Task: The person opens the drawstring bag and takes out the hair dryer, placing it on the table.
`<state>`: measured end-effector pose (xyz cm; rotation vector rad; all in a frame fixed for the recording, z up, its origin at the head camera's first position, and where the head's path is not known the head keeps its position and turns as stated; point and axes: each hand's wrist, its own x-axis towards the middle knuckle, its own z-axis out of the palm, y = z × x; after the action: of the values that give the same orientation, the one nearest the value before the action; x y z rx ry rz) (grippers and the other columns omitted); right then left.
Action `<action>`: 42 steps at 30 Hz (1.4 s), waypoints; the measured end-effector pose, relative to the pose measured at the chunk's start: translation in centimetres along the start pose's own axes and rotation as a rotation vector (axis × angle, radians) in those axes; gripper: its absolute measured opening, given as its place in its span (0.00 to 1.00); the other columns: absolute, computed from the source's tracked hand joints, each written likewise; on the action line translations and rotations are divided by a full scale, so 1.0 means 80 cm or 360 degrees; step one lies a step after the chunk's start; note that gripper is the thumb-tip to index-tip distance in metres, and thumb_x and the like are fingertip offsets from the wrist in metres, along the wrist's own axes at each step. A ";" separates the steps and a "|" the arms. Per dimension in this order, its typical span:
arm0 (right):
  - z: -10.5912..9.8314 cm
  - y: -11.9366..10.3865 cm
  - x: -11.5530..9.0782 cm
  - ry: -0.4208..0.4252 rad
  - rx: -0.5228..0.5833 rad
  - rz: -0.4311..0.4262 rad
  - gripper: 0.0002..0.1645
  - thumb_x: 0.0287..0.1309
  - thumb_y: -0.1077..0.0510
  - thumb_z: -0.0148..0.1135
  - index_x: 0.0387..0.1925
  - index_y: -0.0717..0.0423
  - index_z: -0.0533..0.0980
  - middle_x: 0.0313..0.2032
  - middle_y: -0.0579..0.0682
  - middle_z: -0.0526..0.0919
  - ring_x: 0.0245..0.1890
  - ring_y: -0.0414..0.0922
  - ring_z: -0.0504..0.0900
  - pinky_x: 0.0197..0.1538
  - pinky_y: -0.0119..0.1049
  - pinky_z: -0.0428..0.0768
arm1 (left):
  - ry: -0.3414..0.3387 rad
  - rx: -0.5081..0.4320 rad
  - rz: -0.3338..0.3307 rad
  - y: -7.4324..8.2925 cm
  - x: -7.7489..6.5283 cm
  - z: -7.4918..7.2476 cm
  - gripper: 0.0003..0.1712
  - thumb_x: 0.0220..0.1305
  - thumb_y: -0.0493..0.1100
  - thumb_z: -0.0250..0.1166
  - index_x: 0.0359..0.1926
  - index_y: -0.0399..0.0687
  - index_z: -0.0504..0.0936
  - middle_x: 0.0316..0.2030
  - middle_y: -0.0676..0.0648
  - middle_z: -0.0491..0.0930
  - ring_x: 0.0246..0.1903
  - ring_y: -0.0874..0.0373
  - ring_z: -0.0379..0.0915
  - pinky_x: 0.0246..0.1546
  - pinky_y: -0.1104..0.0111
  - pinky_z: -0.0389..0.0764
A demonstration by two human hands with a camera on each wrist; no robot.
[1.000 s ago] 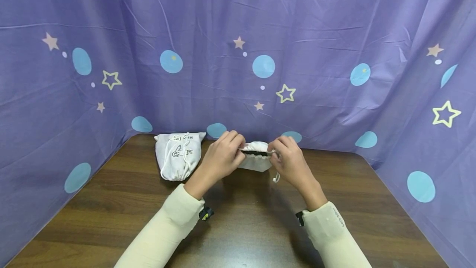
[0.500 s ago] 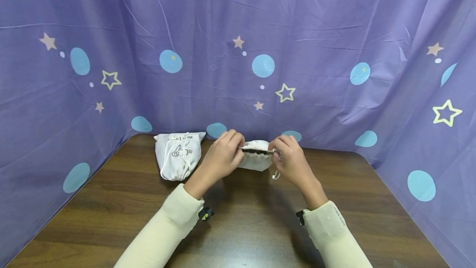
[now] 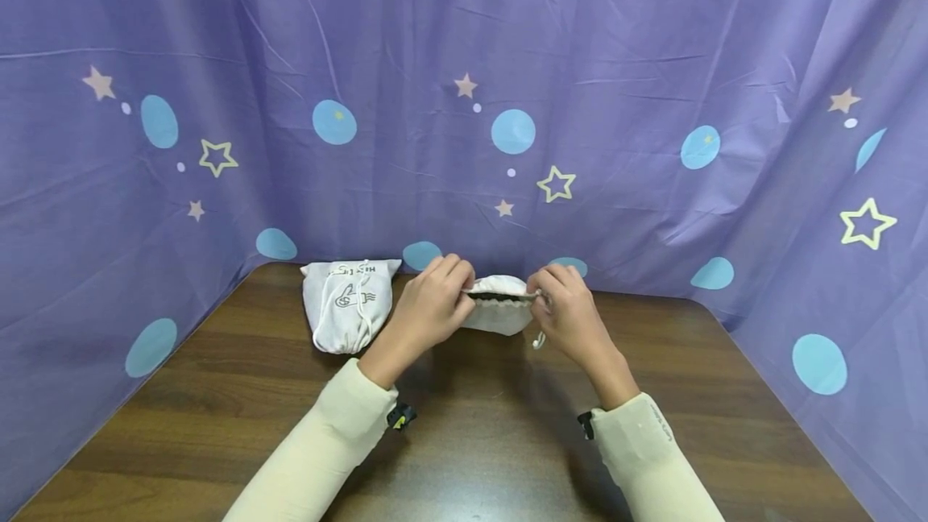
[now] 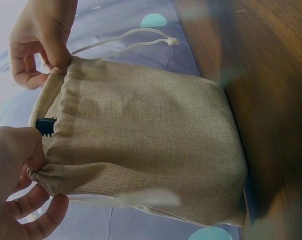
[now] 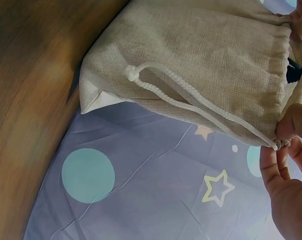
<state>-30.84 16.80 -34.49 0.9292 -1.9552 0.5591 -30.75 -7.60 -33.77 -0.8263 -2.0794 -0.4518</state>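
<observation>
A pale cloth drawstring bag (image 3: 496,316) stands near the back of the table, its gathered mouth spread between two hands. My left hand (image 3: 433,302) pinches the mouth's left corner. The right corner is pinched by my right hand (image 3: 565,308), beside which a knotted white cord (image 5: 178,97) hangs from the bag. In the left wrist view a dark toothed piece (image 4: 45,126) shows at the opening; most of it is hidden inside the cloth. The bag's base meets the tabletop in both wrist views.
A second white drawstring bag (image 3: 351,304), printed with a black drawing and lettering, lies to the left of my left hand. The brown wooden table (image 3: 464,457) ends at a purple curtain (image 3: 406,63) with stars and dots, which encloses the back and both sides.
Both hands keep their hold on the bag's corners and have barely shifted. The mouth tilts and spreads a little differently, and the hanging cord end has swung slightly.
</observation>
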 end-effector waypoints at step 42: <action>-0.015 0.020 -0.005 -0.0017 -0.0009 0.0064 0.17 0.38 0.79 0.65 0.27 0.56 0.77 0.31 0.49 0.78 0.31 0.49 0.72 0.34 0.42 0.72 | 0.0041 -0.0105 0.0007 -0.022 0.004 -0.004 0.13 0.50 0.24 0.63 0.31 0.44 0.74 0.29 0.48 0.72 0.31 0.49 0.69 0.33 0.59 0.74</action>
<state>-31.32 18.79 -34.29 0.8927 -1.9880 0.5721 -31.88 -8.95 -33.37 -0.8590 -2.0476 -0.5282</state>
